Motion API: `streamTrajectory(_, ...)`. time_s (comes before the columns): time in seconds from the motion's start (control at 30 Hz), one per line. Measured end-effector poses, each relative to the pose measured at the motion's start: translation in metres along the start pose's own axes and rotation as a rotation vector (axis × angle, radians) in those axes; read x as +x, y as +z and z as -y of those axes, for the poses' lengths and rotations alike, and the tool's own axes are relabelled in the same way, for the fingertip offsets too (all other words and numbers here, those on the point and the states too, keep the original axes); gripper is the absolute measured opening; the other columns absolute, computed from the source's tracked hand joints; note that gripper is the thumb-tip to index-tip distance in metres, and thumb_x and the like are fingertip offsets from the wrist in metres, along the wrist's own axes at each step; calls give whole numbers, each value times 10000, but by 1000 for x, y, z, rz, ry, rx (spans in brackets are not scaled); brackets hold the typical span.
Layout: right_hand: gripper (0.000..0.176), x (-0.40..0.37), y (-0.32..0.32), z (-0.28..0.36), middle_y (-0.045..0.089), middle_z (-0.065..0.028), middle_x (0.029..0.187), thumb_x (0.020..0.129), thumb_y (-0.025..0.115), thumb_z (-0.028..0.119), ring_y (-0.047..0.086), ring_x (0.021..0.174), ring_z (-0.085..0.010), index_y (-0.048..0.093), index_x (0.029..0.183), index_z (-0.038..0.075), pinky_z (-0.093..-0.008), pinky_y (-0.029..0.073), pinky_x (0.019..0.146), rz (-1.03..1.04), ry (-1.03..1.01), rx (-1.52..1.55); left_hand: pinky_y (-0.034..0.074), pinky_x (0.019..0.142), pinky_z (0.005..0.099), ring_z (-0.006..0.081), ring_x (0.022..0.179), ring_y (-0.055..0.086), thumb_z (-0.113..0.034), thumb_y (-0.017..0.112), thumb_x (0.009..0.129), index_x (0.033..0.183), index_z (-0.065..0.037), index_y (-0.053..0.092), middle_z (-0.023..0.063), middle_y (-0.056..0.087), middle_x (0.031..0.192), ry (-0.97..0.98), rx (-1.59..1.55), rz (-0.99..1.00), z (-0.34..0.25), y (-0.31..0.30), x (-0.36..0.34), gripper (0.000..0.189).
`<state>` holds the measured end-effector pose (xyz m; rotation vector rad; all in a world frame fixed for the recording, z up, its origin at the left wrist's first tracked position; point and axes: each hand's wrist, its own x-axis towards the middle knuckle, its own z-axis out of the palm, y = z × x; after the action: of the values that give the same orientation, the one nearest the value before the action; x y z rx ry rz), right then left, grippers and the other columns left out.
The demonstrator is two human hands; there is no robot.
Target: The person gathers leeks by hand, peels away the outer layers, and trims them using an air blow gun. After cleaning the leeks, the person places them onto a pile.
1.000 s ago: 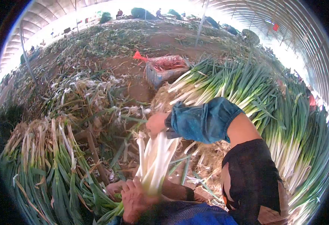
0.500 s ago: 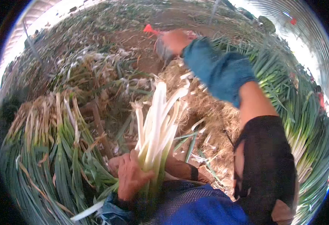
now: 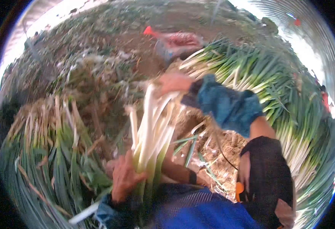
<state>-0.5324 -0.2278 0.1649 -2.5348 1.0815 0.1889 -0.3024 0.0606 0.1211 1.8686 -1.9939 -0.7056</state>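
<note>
My left hand [image 3: 124,176] is wrapped round a bunch of long green onions [image 3: 145,141], low on the stalks above my lap. The white root ends point up and the green leaves run down over my clothing. My right hand [image 3: 173,83], below a teal sleeve [image 3: 228,101], is at the upper end of the bunch. It is smeared by motion, so whether its fingers hold anything is hidden. A thin dark curved strand [image 3: 224,154] shows below the right forearm.
Untrimmed green onions [image 3: 57,149] are heaped at left. A long row of cleaned ones [image 3: 289,129] lines the right. Ahead sits a bag with red contents [image 3: 179,42]. Trimmed roots [image 3: 221,147] litter the ground, and an orange object [image 3: 239,189] is by my right knee.
My right hand has come back from the bag ahead to the top of the bunch. The bunch and my left hand have shifted slightly left in view.
</note>
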Motion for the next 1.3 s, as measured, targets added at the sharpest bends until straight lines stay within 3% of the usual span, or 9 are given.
streamTrajectory(0.07,661,24,12,-14,630,-176,1036,711,671,492,596,935,-275,558,1169,29,-390,453,817,140,-34,220,423,793,458,396,928,532,-346,736,574,1256,-37,398,211,551,984,78,-33,-15,6,2,7,821)
streamTrajectory(0.13,540,15,21,-8,647,-109,1004,736,696,383,589,897,-184,594,1120,16,-337,452,789,-177,-276,350,422,785,461,391,913,534,-326,728,571,1287,-51,381,213,555,980,99,-102,18,13,4,9,842)
streamTrajectory(0.23,504,22,15,-6,642,-37,847,714,707,442,558,736,-173,659,1005,34,-345,443,690,128,-241,925,405,797,444,372,915,493,-257,712,550,1314,-36,343,217,518,965,108,-102,35,26,9,9,877)
streamTrajectory(0.63,392,66,-16,36,616,-71,956,724,728,193,571,887,-187,613,1083,87,-343,484,712,561,-118,584,381,837,467,374,940,522,-318,682,583,1358,-106,350,195,561,1017,100,-47,-30,-40,-23,5,870)
streamTrajectory(0.77,376,72,14,30,616,-53,834,726,722,201,572,731,-170,617,1057,58,-344,517,584,448,-49,1005,372,843,460,371,943,514,-329,671,595,1359,-84,340,193,556,1021,126,-11,-50,-46,-26,6,868)
streamTrajectory(0.9,278,80,25,31,649,-108,780,688,676,132,628,671,-202,641,933,5,-363,503,512,-105,-238,422,369,842,456,370,942,510,-339,664,605,1357,-69,336,193,553,1020,103,13,-32,-39,-25,7,863)
streamTrajectory(1.0,179,86,10,13,640,-152,733,709,615,161,629,649,-260,647,824,27,-375,495,531,-355,11,-152,366,841,453,369,942,507,-347,659,613,1355,-58,332,193,551,1020,91,28,-22,-43,-26,7,861)
streamTrajectory(1.13,220,105,-44,-72,611,-182,661,737,535,221,610,607,-324,630,746,23,-418,475,540,-903,135,-355,371,836,450,369,941,503,-344,657,613,1339,-52,346,196,545,1012,63,-34,4,-40,-25,4,842)
streamTrajectory(1.3,388,31,-55,-77,624,-110,779,797,545,387,593,660,-211,617,962,43,-366,471,550,-400,64,100,395,831,452,381,951,488,-263,659,591,1266,-75,424,215,519,982,11,-266,64,12,-7,8,739)
